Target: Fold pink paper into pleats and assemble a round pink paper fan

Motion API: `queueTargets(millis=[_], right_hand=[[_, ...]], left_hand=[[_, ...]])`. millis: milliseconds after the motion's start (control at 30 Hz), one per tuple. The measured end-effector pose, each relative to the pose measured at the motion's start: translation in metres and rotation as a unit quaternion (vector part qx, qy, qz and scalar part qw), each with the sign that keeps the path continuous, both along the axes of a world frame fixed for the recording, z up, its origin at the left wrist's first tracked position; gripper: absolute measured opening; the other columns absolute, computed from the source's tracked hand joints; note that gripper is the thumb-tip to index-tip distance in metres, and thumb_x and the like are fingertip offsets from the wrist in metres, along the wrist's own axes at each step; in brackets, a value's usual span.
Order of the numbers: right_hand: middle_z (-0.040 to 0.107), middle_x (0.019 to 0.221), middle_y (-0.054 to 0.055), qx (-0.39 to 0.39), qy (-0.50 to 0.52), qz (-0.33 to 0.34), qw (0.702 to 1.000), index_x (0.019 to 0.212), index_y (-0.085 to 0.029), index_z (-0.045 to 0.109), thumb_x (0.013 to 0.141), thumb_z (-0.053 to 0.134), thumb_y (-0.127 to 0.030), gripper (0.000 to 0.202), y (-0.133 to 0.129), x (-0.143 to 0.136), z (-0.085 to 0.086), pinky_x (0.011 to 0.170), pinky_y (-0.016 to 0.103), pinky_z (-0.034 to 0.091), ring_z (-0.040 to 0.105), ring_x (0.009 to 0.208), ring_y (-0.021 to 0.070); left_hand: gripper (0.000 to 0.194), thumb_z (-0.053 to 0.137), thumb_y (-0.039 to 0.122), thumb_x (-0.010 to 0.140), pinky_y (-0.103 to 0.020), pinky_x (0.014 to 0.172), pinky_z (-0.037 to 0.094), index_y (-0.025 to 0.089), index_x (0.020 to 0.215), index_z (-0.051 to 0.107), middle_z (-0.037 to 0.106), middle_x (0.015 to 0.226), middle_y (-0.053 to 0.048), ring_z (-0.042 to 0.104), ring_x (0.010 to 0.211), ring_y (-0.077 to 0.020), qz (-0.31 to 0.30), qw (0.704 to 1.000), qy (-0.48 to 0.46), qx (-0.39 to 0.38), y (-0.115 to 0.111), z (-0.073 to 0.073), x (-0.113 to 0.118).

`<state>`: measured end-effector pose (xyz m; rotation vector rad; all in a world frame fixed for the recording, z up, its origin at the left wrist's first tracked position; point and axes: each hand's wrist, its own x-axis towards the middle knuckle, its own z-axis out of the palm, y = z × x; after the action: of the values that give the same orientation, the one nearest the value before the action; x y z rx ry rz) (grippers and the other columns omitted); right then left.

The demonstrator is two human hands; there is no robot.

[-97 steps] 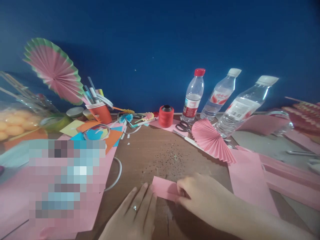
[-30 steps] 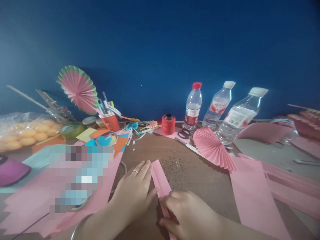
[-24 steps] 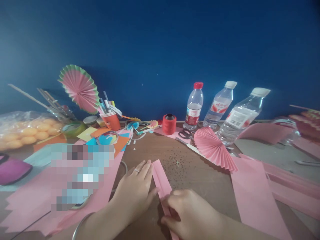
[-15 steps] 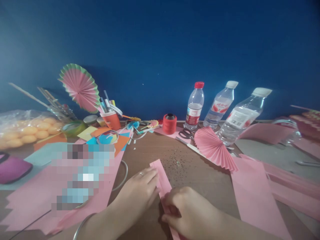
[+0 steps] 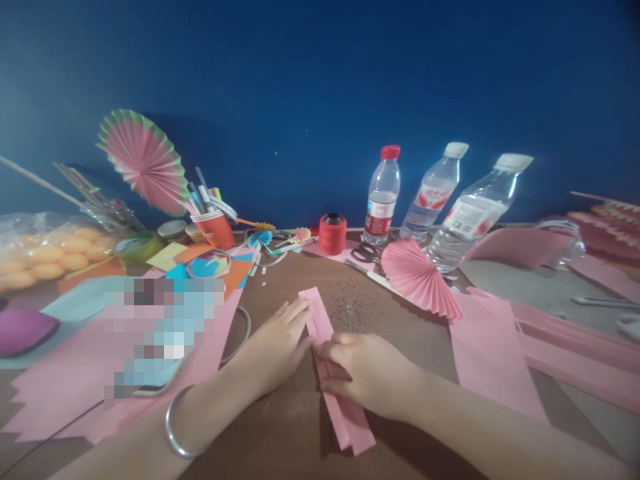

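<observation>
A long folded strip of pink paper [image 5: 336, 407] lies on the brown table between my hands, its near end slightly spread in layers. My left hand [image 5: 283, 340], with a ring and a silver bangle, has its fingers together on the strip's left edge near the far end. From the right, my right hand [image 5: 357, 367] grips the strip around its middle, fingers bent over it. Small dark specks [image 5: 347, 300] are scattered on the table just beyond. A pleated pink fan [image 5: 420, 277] rests to the right of them.
Behind stand a red thread spool [image 5: 333, 235], three bottles [image 5: 384, 203] and scissors [image 5: 366, 253]. Pink sheets [image 5: 493, 353] lie at the right. On the left are coloured papers, an orange cup of pens [image 5: 216, 229], a pink-green fan [image 5: 143, 160] and a bag of orange balls [image 5: 65, 253].
The view has shifted, so more of the strip's near end shows. My right hand sits further up the frame, with its fingers still on the paper. My left hand remains at the strip's far part.
</observation>
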<state>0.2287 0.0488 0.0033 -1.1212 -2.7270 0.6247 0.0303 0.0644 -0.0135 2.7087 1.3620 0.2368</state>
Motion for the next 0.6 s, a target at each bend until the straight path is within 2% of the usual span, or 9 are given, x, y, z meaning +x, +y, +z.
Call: queueTargets(millis=[100, 167, 267, 367, 500, 600], right_hand=[[0.064, 0.086, 0.004, -0.007, 0.015, 0.016, 1.000, 0.105, -0.019, 0.060, 0.076, 0.060, -0.040, 0.036, 0.003, 0.003, 0.002, 0.063, 0.027, 0.041, 0.061, 0.077, 0.0203], [0.064, 0.089, 0.004, 0.000, 0.035, 0.032, 0.999, 0.109, -0.020, 0.058, 0.079, 0.056, -0.033, 0.032, 0.004, 0.005, 0.004, 0.064, 0.026, 0.041, 0.060, 0.079, 0.0187], [0.060, 0.103, 0.000, 0.035, 0.064, 0.104, 0.992, 0.112, -0.027, 0.056, 0.082, 0.048, -0.017, 0.033, 0.005, 0.010, 0.004, 0.064, 0.023, 0.039, 0.058, 0.083, 0.0141], [0.058, 0.104, -0.002, 0.106, 0.049, 0.173, 0.978, 0.110, -0.034, 0.058, 0.084, 0.047, -0.018, 0.032, 0.006, 0.013, 0.001, 0.056, 0.023, 0.035, 0.056, 0.076, 0.0116], [0.059, 0.102, -0.003, 0.216, 0.043, 0.220, 0.950, 0.098, -0.028, 0.063, 0.090, 0.043, -0.022, 0.022, 0.006, 0.013, -0.003, 0.054, 0.025, 0.031, 0.052, 0.077, 0.0126], [0.061, 0.094, -0.002, 0.255, 0.053, 0.249, 0.933, 0.089, -0.022, 0.063, 0.090, 0.044, -0.018, 0.020, 0.007, 0.013, -0.006, 0.055, 0.026, 0.032, 0.050, 0.076, 0.0131]], left_hand=[[0.033, 0.040, 0.020, 0.086, -0.044, 0.105, 0.030, 0.013, 0.117, 0.047, 0.047, 0.130, -0.014, 0.038, 0.125, -0.0237, 0.013, 1.000, 0.007, -0.004, -0.001, 0.003, 0.001], [0.033, 0.040, 0.022, 0.086, -0.043, 0.104, 0.030, 0.013, 0.118, 0.046, 0.046, 0.131, -0.013, 0.039, 0.124, -0.0233, 0.016, 1.000, 0.003, -0.002, -0.001, 0.004, 0.001], [0.035, 0.042, 0.023, 0.086, -0.042, 0.104, 0.031, 0.013, 0.119, 0.045, 0.046, 0.132, -0.013, 0.040, 0.124, -0.0236, 0.020, 1.000, 0.002, -0.004, 0.001, 0.005, 0.002], [0.038, 0.042, 0.024, 0.085, -0.043, 0.103, 0.032, 0.013, 0.121, 0.045, 0.045, 0.133, -0.014, 0.039, 0.124, -0.0246, 0.033, 0.999, 0.011, -0.009, 0.002, 0.005, 0.002], [0.037, 0.041, 0.026, 0.086, -0.044, 0.103, 0.032, 0.014, 0.120, 0.047, 0.046, 0.132, -0.013, 0.040, 0.123, -0.0241, 0.033, 0.999, 0.011, -0.007, 0.001, 0.005, 0.001], [0.036, 0.040, 0.025, 0.086, -0.043, 0.103, 0.032, 0.015, 0.120, 0.046, 0.045, 0.133, -0.012, 0.040, 0.123, -0.0233, 0.028, 1.000, -0.004, -0.003, 0.002, 0.003, 0.001]])
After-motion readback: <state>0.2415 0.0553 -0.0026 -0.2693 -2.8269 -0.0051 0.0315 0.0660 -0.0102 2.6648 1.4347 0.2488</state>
